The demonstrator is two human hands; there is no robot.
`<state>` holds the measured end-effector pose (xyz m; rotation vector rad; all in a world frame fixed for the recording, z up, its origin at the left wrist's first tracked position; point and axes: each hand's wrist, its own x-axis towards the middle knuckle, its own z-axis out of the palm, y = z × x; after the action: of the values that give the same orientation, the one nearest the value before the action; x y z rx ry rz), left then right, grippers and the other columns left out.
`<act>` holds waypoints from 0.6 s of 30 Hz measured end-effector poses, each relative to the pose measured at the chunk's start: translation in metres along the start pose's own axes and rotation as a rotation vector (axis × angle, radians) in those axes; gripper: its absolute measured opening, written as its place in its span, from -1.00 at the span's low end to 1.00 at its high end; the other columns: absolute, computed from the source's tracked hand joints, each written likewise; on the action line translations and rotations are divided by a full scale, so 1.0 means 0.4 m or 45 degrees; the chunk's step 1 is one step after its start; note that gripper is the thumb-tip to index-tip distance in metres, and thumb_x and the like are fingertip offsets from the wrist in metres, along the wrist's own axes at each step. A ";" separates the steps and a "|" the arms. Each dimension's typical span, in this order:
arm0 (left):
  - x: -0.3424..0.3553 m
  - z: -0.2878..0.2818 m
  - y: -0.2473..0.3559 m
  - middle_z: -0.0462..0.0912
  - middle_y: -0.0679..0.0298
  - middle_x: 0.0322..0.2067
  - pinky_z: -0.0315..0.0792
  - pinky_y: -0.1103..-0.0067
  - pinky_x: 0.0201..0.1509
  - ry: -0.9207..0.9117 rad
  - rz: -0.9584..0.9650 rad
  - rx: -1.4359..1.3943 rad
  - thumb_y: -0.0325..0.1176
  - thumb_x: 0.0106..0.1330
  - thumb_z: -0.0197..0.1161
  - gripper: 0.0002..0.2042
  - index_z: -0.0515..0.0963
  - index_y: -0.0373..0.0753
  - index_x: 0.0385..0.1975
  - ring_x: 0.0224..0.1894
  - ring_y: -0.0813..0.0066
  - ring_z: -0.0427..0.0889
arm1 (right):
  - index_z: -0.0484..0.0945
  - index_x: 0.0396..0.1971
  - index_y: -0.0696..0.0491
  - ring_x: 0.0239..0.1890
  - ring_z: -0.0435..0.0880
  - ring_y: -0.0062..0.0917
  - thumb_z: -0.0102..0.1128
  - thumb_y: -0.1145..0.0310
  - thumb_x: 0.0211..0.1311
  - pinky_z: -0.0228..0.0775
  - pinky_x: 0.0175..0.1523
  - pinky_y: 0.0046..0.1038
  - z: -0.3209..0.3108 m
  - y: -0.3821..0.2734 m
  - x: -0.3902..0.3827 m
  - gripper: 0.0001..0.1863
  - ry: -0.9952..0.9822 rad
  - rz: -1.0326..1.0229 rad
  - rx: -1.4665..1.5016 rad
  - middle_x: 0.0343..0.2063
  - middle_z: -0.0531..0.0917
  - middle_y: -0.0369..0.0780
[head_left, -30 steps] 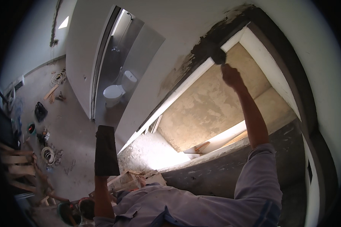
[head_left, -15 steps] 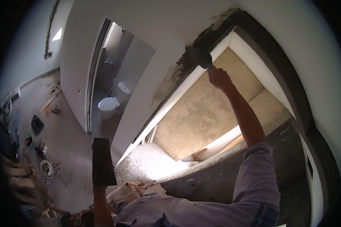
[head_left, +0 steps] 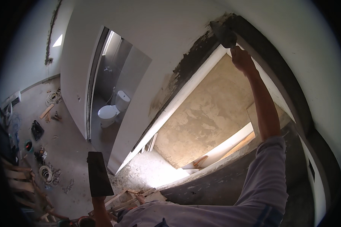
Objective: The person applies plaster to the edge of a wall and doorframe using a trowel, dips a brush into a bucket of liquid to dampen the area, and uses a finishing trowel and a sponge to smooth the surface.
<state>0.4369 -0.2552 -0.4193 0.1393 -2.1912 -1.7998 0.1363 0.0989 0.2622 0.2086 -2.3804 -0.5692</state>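
My right hand (head_left: pixel 241 59) is closed around the handle of a trowel (head_left: pixel 224 34). Its dark blade lies against the wet grey mortar (head_left: pixel 195 51) at the upper corner of a window-like opening. This mortar runs as a rough-edged band on the wall beside the opening's white frame (head_left: pixel 178 90). Another dark grey band (head_left: pixel 276 60) borders the opening's right side, with a smoother face. Low on the left, my left hand (head_left: pixel 99 199) grips the end of a dark rectangular board (head_left: pixel 99 174), held up away from the wall; the fingers are partly hidden.
Through a doorway at left stands a white toilet (head_left: pixel 109 112). Coiled hose or cable (head_left: pixel 46 174), a black bag (head_left: pixel 37 130) and wood scraps (head_left: pixel 46 111) lie on the floor far below. Wooden slats (head_left: pixel 21 185) rise at lower left. A dark ledge (head_left: pixel 216 187) runs under the opening.
My right hand and the trowel have moved up and right along the mortar band to its corner. The board in my left hand has dropped a little and shifted slightly left.
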 end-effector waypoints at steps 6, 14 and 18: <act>-0.008 0.017 -0.005 0.39 0.15 0.19 0.26 0.50 0.32 0.015 0.015 -0.050 -0.46 0.37 0.13 -0.50 0.22 -0.34 0.29 0.19 0.37 0.40 | 0.46 -0.18 0.09 -0.18 0.63 0.03 -0.17 0.08 0.41 0.44 -0.08 0.02 0.032 -0.051 -0.081 -0.63 -0.176 -0.008 0.103 -0.32 0.64 0.10; 0.007 0.042 0.000 0.41 0.15 0.17 0.28 0.49 0.30 0.032 0.045 -0.104 -0.46 0.36 0.14 -0.51 0.24 -0.34 0.28 0.17 0.36 0.42 | 0.45 -0.16 0.14 -0.33 0.68 -0.04 -0.24 0.04 0.44 0.54 -0.19 -0.06 -0.001 0.021 -0.056 -0.56 0.044 0.244 0.169 -0.40 0.64 0.09; 0.017 0.044 0.002 0.43 0.15 0.16 0.29 0.49 0.29 0.049 0.056 -0.122 -0.46 0.36 0.15 -0.52 0.26 -0.34 0.27 0.16 0.36 0.42 | 0.40 -0.30 0.16 -0.75 0.52 -0.42 -0.23 0.04 0.43 0.38 -0.63 -0.30 -0.055 -0.009 -0.020 -0.56 0.021 0.171 0.555 -0.68 0.49 -0.14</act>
<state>0.4257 -0.2402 -0.4202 0.1030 -2.0614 -1.8587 0.1567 0.0904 0.2710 0.2391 -2.4529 0.0201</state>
